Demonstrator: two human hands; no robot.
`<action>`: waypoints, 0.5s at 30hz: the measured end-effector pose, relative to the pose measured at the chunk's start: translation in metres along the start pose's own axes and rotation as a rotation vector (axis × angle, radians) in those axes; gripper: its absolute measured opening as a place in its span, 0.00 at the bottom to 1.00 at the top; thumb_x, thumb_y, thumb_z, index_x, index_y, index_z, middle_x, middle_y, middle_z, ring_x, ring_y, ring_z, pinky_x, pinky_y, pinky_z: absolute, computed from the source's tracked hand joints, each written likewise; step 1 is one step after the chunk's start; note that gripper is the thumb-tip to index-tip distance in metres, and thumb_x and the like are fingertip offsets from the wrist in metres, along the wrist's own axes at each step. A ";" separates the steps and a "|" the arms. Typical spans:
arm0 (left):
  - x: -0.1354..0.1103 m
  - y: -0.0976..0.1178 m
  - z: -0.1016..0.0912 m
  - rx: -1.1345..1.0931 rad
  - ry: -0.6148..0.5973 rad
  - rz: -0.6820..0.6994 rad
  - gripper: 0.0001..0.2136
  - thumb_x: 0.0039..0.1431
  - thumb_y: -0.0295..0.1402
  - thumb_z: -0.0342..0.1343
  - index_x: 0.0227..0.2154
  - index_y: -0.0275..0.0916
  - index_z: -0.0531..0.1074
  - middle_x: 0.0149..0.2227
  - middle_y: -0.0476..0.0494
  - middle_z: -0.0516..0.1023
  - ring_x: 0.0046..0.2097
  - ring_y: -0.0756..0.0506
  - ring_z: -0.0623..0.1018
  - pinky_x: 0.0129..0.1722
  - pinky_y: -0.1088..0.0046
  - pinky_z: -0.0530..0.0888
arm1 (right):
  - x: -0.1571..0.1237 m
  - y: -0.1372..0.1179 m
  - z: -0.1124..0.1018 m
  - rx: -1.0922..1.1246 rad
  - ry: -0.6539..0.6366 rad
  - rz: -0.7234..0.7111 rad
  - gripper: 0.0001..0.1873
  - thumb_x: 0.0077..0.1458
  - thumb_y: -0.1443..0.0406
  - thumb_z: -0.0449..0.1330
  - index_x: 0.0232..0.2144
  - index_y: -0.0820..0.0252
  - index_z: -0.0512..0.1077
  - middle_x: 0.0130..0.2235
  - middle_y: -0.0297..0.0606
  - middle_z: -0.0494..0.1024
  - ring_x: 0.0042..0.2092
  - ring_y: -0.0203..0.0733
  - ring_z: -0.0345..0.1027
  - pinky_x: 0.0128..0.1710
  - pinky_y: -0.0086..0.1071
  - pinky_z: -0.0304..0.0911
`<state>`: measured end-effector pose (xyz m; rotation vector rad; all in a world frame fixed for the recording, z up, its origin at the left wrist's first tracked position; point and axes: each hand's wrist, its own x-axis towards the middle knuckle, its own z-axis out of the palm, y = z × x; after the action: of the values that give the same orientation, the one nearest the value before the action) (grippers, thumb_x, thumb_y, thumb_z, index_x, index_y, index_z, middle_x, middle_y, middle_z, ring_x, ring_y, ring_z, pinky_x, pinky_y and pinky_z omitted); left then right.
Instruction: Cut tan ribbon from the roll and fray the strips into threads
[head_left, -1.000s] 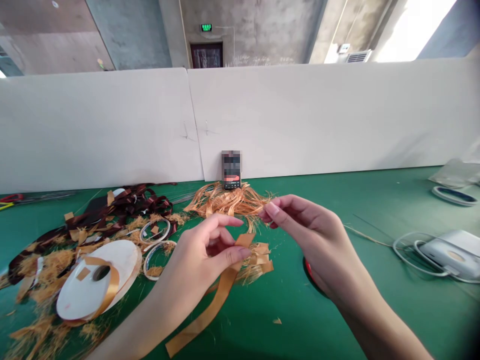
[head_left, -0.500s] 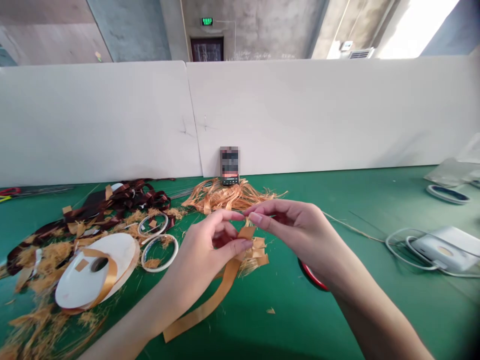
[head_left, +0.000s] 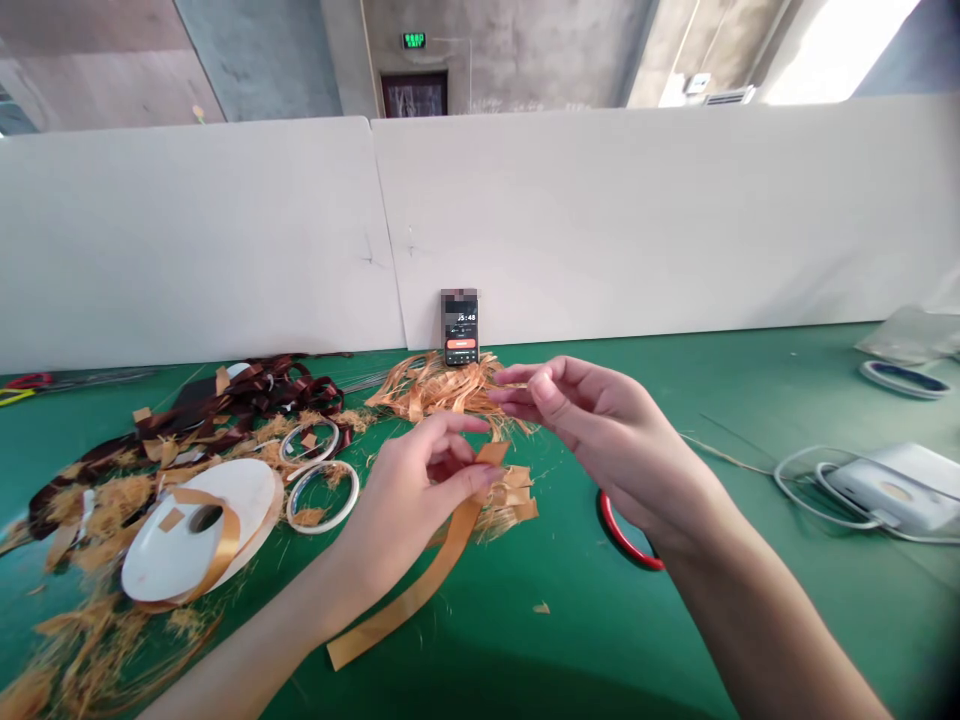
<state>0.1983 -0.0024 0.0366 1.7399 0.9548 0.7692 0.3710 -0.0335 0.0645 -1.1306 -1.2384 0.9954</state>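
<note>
My left hand is shut on a strip of gold satin ribbon, pinching it near its upper end while the long tail falls to the lower left across the green mat. Just beyond the fingertips lies a small bunch of cut gold ribbon pieces. My right hand is raised apart from the ribbon, above a heap of frayed orange ribbon strands. Its thumb and fingers are slightly apart, and I see nothing in them. A white spool of gold ribbon stands to the left.
Dark brown ribbon and frayed fibres lie at the left, with tape rings beside them. A red ring sits under my right forearm. A phone leans on the white partition. A white device with a cable lies at the right.
My right hand has lifted away from the ribbon and moved up and to the right. My left hand keeps its pinch on the gold ribbon.
</note>
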 end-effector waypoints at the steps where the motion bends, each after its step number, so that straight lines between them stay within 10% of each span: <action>1: 0.000 0.002 -0.001 -0.011 0.003 -0.003 0.14 0.54 0.39 0.60 0.42 0.41 0.70 0.28 0.52 0.72 0.31 0.49 0.74 0.32 0.74 0.70 | -0.001 -0.001 0.001 0.011 0.006 0.011 0.16 0.57 0.54 0.58 0.38 0.62 0.73 0.44 0.44 0.78 0.45 0.41 0.73 0.47 0.36 0.67; 15: 0.000 0.004 -0.002 -0.060 0.058 0.018 0.15 0.52 0.39 0.61 0.41 0.41 0.70 0.29 0.51 0.73 0.32 0.49 0.75 0.32 0.74 0.72 | -0.002 -0.004 0.008 -0.193 -0.041 0.053 0.12 0.49 0.56 0.64 0.25 0.58 0.78 0.34 0.38 0.81 0.39 0.45 0.74 0.39 0.37 0.68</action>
<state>0.1976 -0.0022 0.0407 1.6839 0.9471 0.8559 0.3625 -0.0358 0.0674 -1.3036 -1.3663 0.9582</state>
